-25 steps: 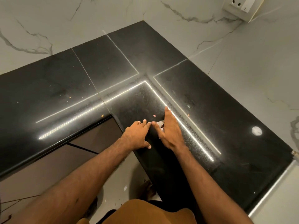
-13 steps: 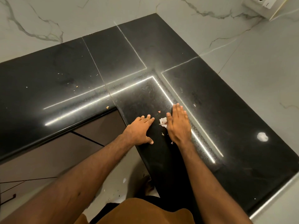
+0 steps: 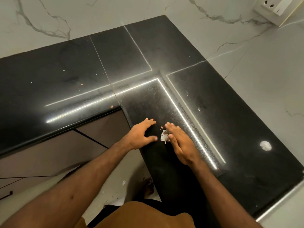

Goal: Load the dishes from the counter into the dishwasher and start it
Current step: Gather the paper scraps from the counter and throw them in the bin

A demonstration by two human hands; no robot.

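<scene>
A black stone counter (image 3: 213, 96) turns a corner under marble walls. The right hand (image 3: 181, 143), fingers straight and together, pushes white scraps (image 3: 164, 137) with its inner edge and has dragged them nearer the front edge than half a second ago. The left hand (image 3: 141, 134) lies just left of the scraps, fingers loose, holding nothing. This looks like tidying: no dishes or dishwasher show. Crumbs (image 3: 111, 106) lie beyond the scraps, a pale spot (image 3: 265, 145) well right of them; nothing blocks the sweep
</scene>
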